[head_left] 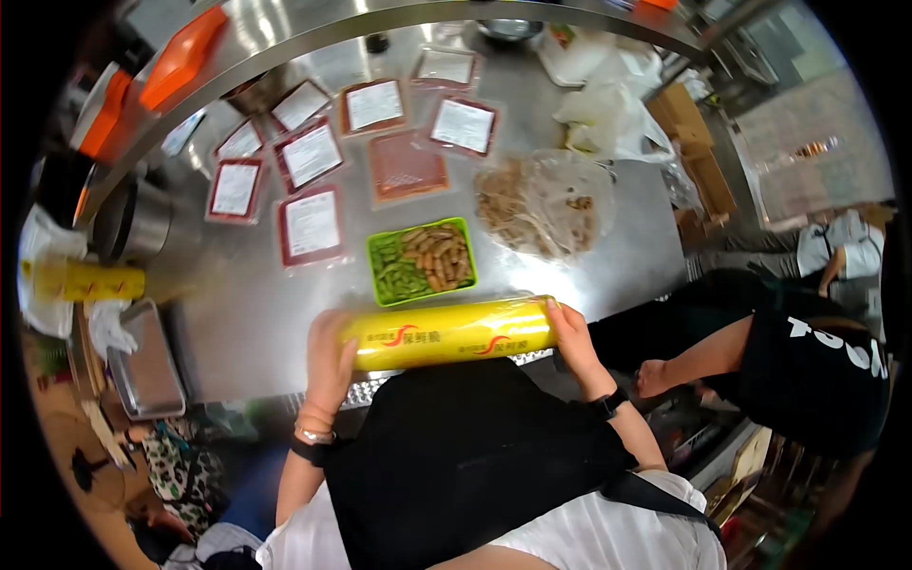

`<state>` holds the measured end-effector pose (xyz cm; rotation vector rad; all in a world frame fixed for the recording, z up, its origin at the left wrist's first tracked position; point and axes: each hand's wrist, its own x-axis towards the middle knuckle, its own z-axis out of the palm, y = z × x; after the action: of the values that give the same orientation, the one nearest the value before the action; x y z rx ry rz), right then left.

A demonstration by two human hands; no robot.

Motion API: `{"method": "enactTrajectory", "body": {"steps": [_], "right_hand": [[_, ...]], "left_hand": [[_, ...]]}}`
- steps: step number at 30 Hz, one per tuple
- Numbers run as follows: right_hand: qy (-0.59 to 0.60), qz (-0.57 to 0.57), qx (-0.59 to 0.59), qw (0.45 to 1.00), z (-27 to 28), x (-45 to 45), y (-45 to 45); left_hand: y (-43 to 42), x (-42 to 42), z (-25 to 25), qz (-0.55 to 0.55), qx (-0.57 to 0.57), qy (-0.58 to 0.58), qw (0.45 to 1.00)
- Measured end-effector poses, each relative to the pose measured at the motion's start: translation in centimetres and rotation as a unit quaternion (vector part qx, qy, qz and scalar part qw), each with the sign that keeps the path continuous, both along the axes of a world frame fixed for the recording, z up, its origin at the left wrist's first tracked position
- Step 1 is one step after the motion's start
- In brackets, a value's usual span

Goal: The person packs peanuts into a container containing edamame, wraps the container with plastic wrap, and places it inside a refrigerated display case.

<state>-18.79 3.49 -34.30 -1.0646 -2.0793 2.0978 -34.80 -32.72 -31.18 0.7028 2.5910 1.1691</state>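
Observation:
A thick yellow roll of cling film (446, 334) with red and dark printing lies level across my front, held at both ends. My left hand (331, 353) is closed round its left end, and my right hand (573, 344) grips the right end. Just beyond the roll, a bright green tray (375, 293) stands on the steel table; green pods fill its left side and brown peanuts in the shell its right side. To the right of the tray lies a clear plastic bag (546, 204) with pale brown, stringy food in it.
Several flat sealed packs of red contents with white labels (312, 225) lie across the steel table (627, 275). White plastic bags (617, 109) sit at the back right. Another yellow roll (90, 281) and a metal tray (152, 366) are at left. A person in black (798, 351) stands at right.

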Motion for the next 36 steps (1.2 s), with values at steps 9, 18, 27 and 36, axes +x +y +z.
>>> {"method": "enactTrajectory", "body": {"steps": [9, 18, 27, 36], "right_hand": [[0.012, 0.186, 0.286, 0.940, 1.2, -2.4, 3.6], [0.139, 0.215, 0.252, 0.933, 4.9, -5.4, 3.0], [0.091, 0.245, -0.068, 0.963, 11.2, -1.8, 0.5], [0.076, 0.330, 0.128, 0.932, 11.8, -1.0, 1.2]], "left_hand": [[-0.5, 0.3, -0.7, -0.014, -0.024, 0.008, 1.000], [-0.9, -0.2, -0.4, -0.019, -0.078, 0.045, 0.996], [10.7, -0.2, 5.5, -0.233, -0.027, 0.100, 0.967], [12.0, 1.1, 2.9, -0.250, -0.103, 0.269, 0.924]]}}
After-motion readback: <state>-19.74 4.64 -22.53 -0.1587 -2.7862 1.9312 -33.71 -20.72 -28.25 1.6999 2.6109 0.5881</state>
